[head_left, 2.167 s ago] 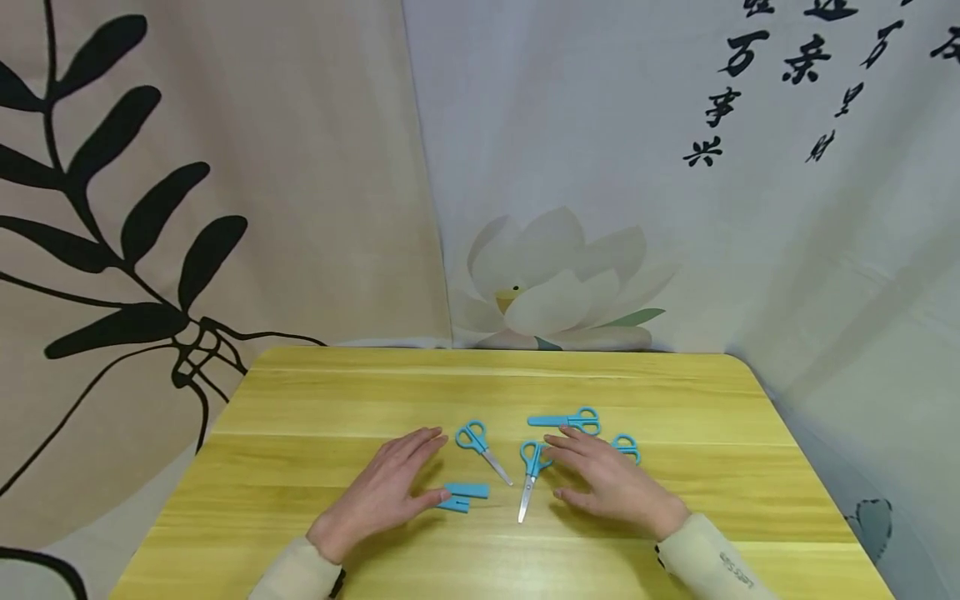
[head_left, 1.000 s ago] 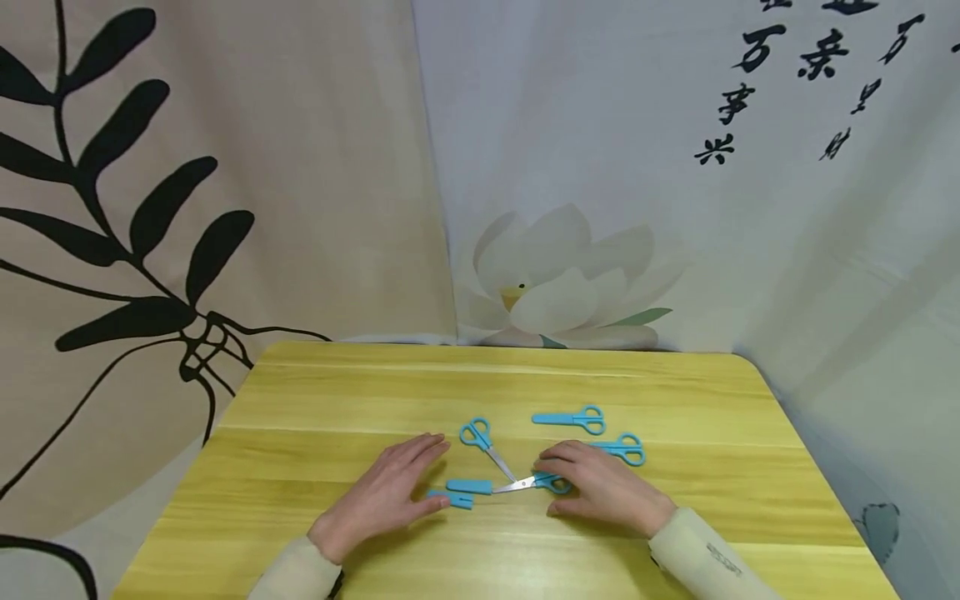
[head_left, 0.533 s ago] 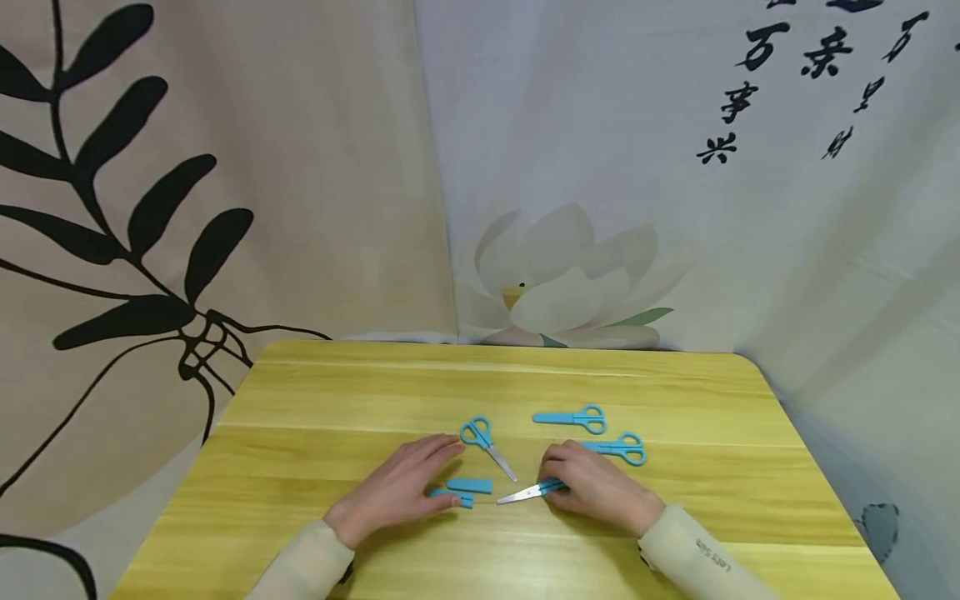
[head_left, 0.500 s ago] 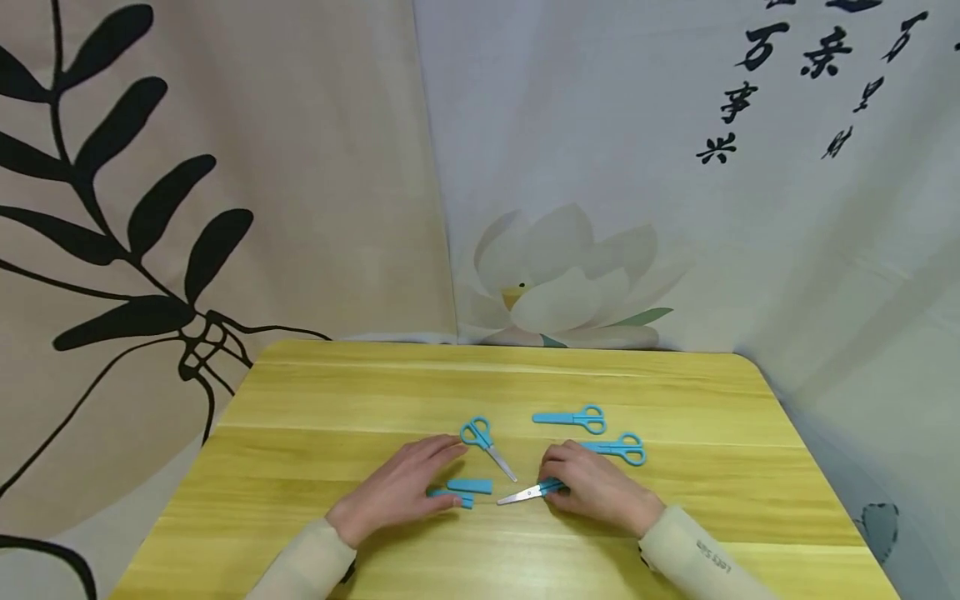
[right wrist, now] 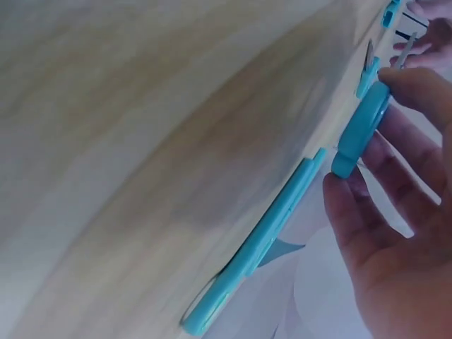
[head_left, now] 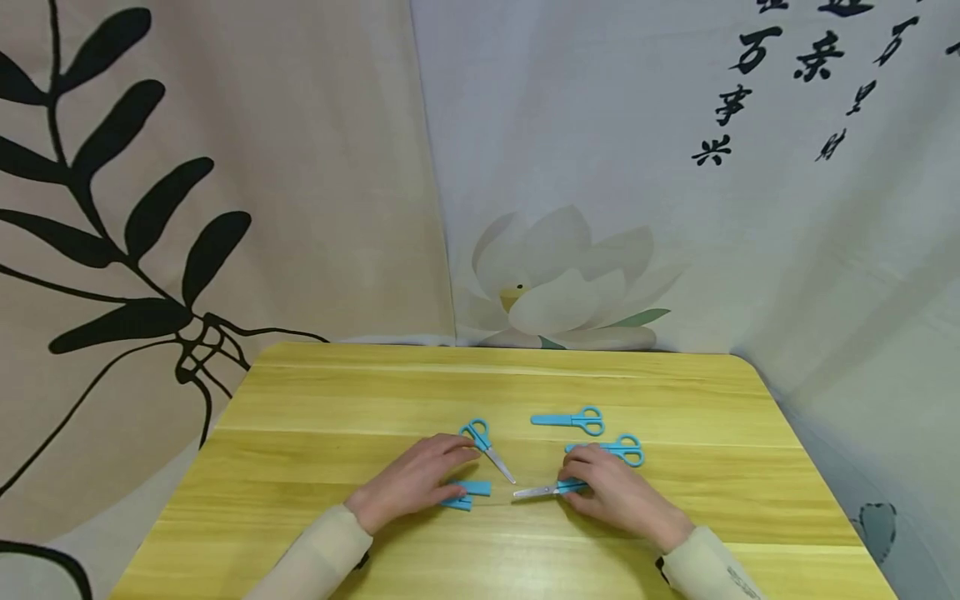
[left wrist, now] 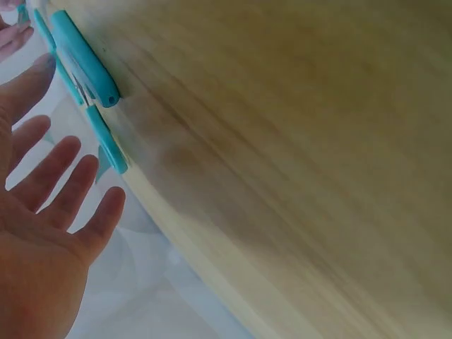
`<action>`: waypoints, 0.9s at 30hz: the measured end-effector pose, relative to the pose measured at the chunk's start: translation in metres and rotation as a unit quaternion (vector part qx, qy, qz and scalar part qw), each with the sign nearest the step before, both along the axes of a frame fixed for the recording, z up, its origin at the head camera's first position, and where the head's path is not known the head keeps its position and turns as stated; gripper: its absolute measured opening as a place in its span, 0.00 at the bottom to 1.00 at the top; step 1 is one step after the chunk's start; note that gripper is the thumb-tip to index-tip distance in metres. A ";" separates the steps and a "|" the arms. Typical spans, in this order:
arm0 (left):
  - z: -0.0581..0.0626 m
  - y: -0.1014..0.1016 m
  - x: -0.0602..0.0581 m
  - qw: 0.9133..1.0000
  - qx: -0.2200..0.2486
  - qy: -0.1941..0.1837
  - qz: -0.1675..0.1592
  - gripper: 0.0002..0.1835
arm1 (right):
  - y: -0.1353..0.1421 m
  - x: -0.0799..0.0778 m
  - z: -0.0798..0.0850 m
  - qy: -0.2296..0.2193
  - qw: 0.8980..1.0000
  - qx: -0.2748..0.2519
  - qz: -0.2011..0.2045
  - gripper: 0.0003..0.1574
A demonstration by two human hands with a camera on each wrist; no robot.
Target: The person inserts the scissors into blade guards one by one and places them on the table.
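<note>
My right hand pinches the teal handles of a pair of scissors between thumb and fingers, its bare blades pointing left. The right wrist view shows the scissors' handle held off the table. My left hand has its fingers spread loosely, thumb over two blue blade covers, one behind and one in front, the latter partly hidden. Whether the thumb touches them I cannot tell. Another pair of bare-bladed scissors lies just beyond the left fingertips.
Two pairs of scissors with covered blades lie on the wooden table: one farther back, one behind my right hand, partly hidden by it. A printed curtain hangs behind the table's far edge.
My right hand has gripped the scissors, and their blades have swung from pointing toward me to pointing left. Just now they moved slightly right. My left hand has shifted right toward the blade covers.
</note>
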State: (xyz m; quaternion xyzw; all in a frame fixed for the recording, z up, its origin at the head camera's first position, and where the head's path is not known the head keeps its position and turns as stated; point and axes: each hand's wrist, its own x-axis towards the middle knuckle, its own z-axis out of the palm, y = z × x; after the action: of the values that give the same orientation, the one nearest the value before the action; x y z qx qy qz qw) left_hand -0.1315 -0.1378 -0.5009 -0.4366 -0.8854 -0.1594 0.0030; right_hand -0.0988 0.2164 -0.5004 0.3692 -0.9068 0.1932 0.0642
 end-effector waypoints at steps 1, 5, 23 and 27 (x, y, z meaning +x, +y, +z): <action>0.000 0.000 -0.001 1.000 -0.003 0.005 -0.002 0.30 | 0.001 0.000 0.001 0.000 1.000 -0.001 -0.003 0.09; -0.001 0.000 -0.003 1.000 -0.015 0.013 -0.005 0.29 | 0.005 0.001 0.003 -0.005 1.000 -0.003 -0.014 0.09; -0.007 0.003 -0.007 0.999 -0.030 -0.035 -0.003 0.21 | 0.008 0.004 0.003 -0.010 1.000 0.005 -0.026 0.09; -0.008 0.005 -0.009 0.999 -0.024 -0.042 -0.004 0.21 | 0.009 0.004 0.003 -0.017 0.999 0.006 -0.031 0.09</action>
State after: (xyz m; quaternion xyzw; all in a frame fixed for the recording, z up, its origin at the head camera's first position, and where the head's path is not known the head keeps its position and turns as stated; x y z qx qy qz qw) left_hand -0.1406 -0.1330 -0.5091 -0.4325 -0.8868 -0.1566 -0.0455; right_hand -0.0950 0.2255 -0.4972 0.3383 -0.9198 0.1918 0.0519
